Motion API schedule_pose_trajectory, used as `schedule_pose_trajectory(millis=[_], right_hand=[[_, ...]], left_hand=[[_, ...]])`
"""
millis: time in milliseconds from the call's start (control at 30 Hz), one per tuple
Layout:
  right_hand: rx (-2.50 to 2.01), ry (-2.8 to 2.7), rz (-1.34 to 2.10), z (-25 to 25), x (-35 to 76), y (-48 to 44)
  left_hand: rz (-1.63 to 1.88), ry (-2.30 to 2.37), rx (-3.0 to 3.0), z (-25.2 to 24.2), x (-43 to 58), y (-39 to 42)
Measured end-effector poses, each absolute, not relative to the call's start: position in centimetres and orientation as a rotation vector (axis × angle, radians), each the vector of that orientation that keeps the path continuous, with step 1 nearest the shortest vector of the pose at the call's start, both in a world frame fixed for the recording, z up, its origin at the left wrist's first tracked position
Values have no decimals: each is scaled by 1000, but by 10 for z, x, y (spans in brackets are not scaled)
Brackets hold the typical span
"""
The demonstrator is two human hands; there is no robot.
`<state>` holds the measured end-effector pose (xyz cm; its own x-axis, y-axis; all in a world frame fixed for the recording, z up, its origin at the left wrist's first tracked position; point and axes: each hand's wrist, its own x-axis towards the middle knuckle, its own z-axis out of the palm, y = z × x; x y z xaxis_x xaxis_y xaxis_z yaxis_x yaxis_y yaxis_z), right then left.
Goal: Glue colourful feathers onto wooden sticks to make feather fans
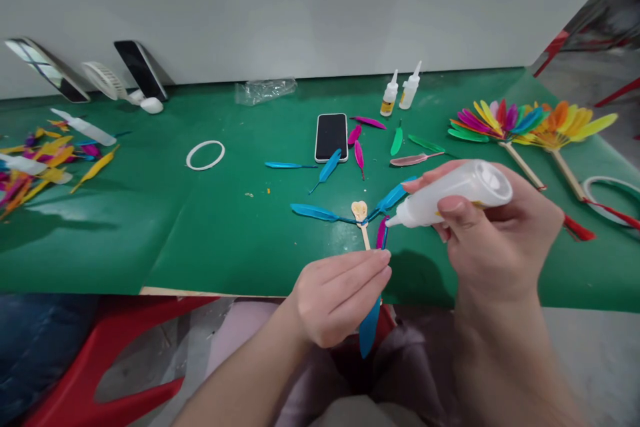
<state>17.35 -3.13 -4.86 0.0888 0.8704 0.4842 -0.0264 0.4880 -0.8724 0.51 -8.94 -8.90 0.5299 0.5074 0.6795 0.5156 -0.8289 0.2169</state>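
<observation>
My right hand is wrapped round a white squeeze glue bottle, tilted so that its nozzle points left and down. The nozzle tip meets, or nearly meets, the upper end of a magenta feather. My left hand pinches a blue feather, whose vane hangs below the fingers, past the table edge. The magenta feather rises from the same fingertips. Just beyond them lies a wooden stick with a rounded head. Two blue feathers spread left and right from that head. The stick's lower end is hidden.
Loose feathers and a phone lie beyond my hands on the green table. Two small bottles stand behind. Feather fans lie right; a feather pile lies left, near a white ring.
</observation>
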Motion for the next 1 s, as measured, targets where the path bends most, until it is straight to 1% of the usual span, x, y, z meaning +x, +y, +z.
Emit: schedule_pose_trajectory(millis=[333, 600, 800, 900, 1000], right_hand=[[-995, -1146, 840, -50, 172, -25], [-957, -868, 1281, -57, 183, -8], [-949, -841, 1597, -55, 193, -11], [-926, -870, 1623, -55, 195, -12], [-925, -956, 1553, -58, 194, -9]], left_hand=[[-1210, -935, -2764, -90, 7, -91], [-1370, -1002, -2734, -87, 7, -96], [-1380, -1088, -2688, -82, 5, -98], [-1357, -1117, -2655, -80, 3, -99], [-1335, -1111, -2652, -79, 1, -99]])
